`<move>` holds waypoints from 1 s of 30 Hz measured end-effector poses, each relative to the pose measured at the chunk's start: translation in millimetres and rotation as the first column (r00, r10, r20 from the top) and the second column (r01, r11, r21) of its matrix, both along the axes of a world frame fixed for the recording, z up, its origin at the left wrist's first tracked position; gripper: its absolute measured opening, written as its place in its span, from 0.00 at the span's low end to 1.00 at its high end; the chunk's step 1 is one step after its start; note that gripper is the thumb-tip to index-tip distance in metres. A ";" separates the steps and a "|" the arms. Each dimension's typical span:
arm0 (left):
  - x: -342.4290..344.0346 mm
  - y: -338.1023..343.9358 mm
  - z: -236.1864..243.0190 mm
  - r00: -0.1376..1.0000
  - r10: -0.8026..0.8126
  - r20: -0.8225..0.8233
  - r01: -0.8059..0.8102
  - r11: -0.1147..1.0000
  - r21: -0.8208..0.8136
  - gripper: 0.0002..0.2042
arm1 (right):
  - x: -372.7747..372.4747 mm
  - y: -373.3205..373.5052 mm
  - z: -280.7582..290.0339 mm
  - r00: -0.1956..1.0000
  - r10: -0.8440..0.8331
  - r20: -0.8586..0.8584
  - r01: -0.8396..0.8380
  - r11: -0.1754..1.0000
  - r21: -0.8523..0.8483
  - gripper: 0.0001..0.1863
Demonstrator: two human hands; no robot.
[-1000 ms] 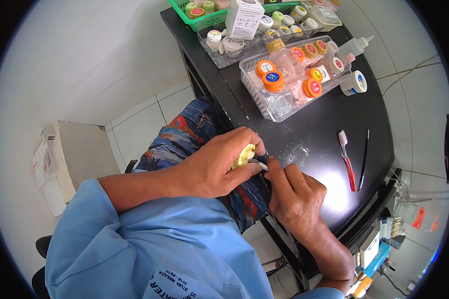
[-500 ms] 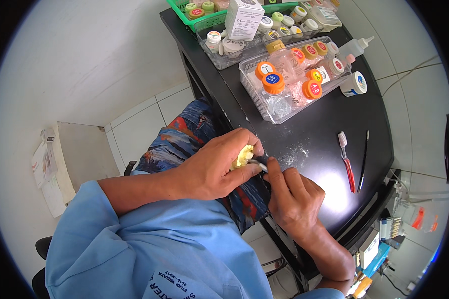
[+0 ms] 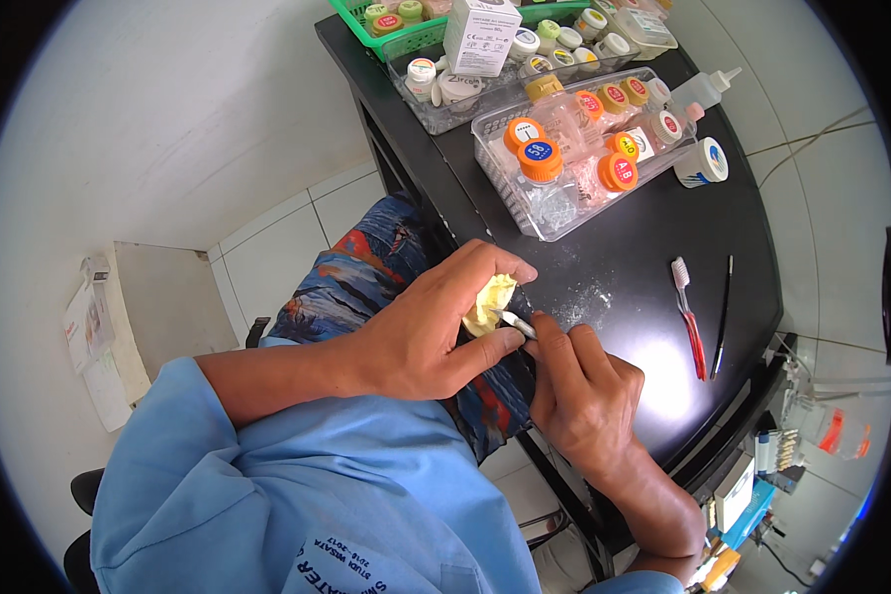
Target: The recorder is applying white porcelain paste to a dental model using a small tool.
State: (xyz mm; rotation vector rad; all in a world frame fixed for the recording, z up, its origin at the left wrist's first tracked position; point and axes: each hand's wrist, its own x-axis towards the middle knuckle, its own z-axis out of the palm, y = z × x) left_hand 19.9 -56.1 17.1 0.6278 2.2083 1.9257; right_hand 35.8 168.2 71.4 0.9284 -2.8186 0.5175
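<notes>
Left hand: the left hand curls around a pale yellow lump, fingers over the top and thumb below, so that one face is turned toward the other hand.
Right hand: the right hand pinches a slim metal-tipped tool like a pen; its point touches the lump's edge.
Where the piece is: the lump is held in the air at the near edge of the black table, above the person's patterned lap, close to the body, seemingly for steadiness.
Dust: a whitish scatter lies on the table just beside the hands.
Set aside: a toothbrush with a red handle and a thin dark stick lie side by side to the right, well apart from the hands yet within reach.
Supplies: a clear tray of orange-capped bottles sits farther back; behind it, another clear tray of small jars, a white box and a green basket.
Loose items: a white jar with a blue lid and a squeeze bottle stand near the tray's right end.
</notes>
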 end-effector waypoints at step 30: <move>1.3 2.1 -1.0 1.000 -0.013 -0.007 0.012 0.995 -0.097 0.21 | -2.5 4.4 -13.4 0.998 0.041 0.055 -0.043 0.998 0.037 0.10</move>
